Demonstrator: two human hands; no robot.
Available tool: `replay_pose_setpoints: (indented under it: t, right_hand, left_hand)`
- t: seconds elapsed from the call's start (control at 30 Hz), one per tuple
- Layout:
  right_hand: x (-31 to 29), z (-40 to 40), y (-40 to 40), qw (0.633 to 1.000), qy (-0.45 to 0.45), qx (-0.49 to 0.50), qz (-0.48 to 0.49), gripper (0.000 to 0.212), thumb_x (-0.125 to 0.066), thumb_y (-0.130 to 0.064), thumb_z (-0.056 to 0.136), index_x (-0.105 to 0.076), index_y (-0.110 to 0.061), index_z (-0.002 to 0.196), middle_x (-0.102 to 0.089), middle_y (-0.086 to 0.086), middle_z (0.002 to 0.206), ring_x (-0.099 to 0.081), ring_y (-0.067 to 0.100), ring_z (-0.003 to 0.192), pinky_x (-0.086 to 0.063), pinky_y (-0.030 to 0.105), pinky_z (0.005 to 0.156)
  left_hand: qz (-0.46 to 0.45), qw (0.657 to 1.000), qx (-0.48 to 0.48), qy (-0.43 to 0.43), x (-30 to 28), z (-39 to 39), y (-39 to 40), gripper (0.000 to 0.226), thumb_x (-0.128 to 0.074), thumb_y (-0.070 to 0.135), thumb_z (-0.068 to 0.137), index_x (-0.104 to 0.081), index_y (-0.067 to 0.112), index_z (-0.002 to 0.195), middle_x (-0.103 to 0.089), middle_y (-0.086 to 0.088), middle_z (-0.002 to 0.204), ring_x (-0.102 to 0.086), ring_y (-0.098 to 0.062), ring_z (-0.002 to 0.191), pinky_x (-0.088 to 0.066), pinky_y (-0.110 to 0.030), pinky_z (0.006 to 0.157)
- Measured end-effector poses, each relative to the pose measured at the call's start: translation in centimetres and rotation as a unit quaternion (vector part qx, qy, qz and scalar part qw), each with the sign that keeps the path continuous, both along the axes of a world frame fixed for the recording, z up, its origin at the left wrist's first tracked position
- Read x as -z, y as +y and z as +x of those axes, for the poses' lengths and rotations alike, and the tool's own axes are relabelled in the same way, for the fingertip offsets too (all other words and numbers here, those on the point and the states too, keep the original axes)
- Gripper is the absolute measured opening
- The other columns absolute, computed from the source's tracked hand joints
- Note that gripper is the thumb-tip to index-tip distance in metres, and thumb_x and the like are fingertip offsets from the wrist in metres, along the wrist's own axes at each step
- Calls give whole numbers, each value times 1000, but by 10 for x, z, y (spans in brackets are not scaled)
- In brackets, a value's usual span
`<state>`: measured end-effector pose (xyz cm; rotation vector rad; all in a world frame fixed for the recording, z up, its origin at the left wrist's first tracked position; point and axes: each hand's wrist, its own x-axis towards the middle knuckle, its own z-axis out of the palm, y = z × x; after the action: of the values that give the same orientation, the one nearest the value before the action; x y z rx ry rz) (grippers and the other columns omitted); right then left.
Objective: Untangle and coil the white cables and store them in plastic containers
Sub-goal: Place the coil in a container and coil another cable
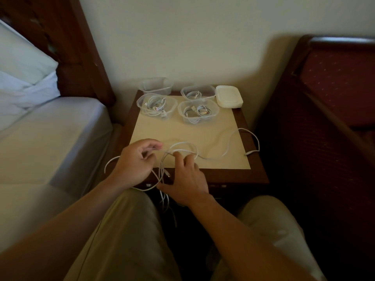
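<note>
A long white cable (227,148) lies tangled along the near half of the bedside table (253,175), with loops hanging over the front edge. My left hand (136,163) pinches a strand of it between thumb and fingers at the near left. My right hand (186,179) rests on the cable loop, fingertips pressing it to the tabletop. Three clear plastic containers hold coiled white cables: front left (156,105), front right (197,111), back right (197,92). A fourth clear container (156,86) at the back left looks empty.
A stack of white lids (229,96) sits at the table's back right corner. A bed with a pillow (26,57) borders the left side, a dark red upholstered chair (334,94) the right. My knees are below the table's front edge.
</note>
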<state>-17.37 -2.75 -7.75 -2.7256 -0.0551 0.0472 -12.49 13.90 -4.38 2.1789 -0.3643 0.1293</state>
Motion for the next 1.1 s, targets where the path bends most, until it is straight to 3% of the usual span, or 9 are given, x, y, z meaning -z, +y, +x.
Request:
replay_pose_setpoints:
  t: [0.07,0.13,0.23,0.3,0.47,0.7,0.8,0.9,1.1]
  right_hand:
    - [2,5,2,999,5,-18,-35,77,-66,-65,84,-35,-21,138,-40,10,131,-51,34,116,-52,46,87]
    - [4,8,-1,998,9,-41,-35,64,-62,-62,87,-45,-19,131,-42,10,127,-51,33,112,-51,43,84]
    - [4,11,-6,998,11,-64,-26,47,-61,-56,90,-54,-19,118,-46,7,118,-54,30,106,-51,40,80]
    - [3,14,-9,996,18,-81,-19,40,-63,-53,90,-58,-20,112,-49,5,112,-56,28,102,-52,39,78]
    - [-1,22,-27,995,11,-59,83,21,-65,-38,95,-73,-22,105,-64,1,100,-63,21,89,-56,37,74]
    - [-6,29,-49,992,-24,23,119,11,-63,-26,96,-69,-18,91,-66,-2,83,-62,15,72,-59,41,70]
    - [-6,31,-62,990,-41,46,127,8,-65,-25,95,-69,-18,94,-65,-3,89,-61,12,77,-59,37,72]
    - [-3,32,-77,983,-71,80,151,12,-63,-32,99,-65,-20,101,-63,-5,96,-59,8,81,-57,29,71]
    - [3,35,-88,969,-74,70,227,37,-63,-40,98,-57,-28,132,-53,-8,122,-64,8,84,-60,37,82]
  left_hand:
    - [59,997,-10,-46,5,-1,5,32,-69,3,89,-72,25,112,-66,8,112,-59,5,100,-46,-11,88]
    - [150,987,-7,-58,10,-2,10,28,-75,23,87,-71,24,114,-59,5,109,-59,-10,102,-49,-26,91]
    - [257,964,38,47,19,-6,12,47,-72,59,81,-61,35,120,-52,9,104,-57,-13,94,-52,-33,81]
    - [272,957,59,78,25,-7,9,56,-72,64,79,-55,35,123,-51,9,106,-55,-13,97,-49,-31,80]
    - [223,969,103,35,27,2,4,46,-78,46,83,-62,22,118,-58,7,107,-56,-12,96,-50,-32,84]
    - [259,946,191,28,21,18,-1,38,-81,33,77,-60,32,109,-57,16,100,-55,-7,91,-42,-24,76]
    - [249,939,231,59,10,24,-11,30,-79,23,81,-68,33,107,-67,16,99,-62,-1,91,-51,-23,73]
    - [207,952,205,88,-1,37,-17,41,-69,-4,80,-69,25,109,-73,12,101,-67,-1,96,-55,-24,77]
    - [160,972,154,71,-23,77,-30,46,-57,-23,76,-68,13,104,-77,2,91,-68,9,86,-44,-3,66]
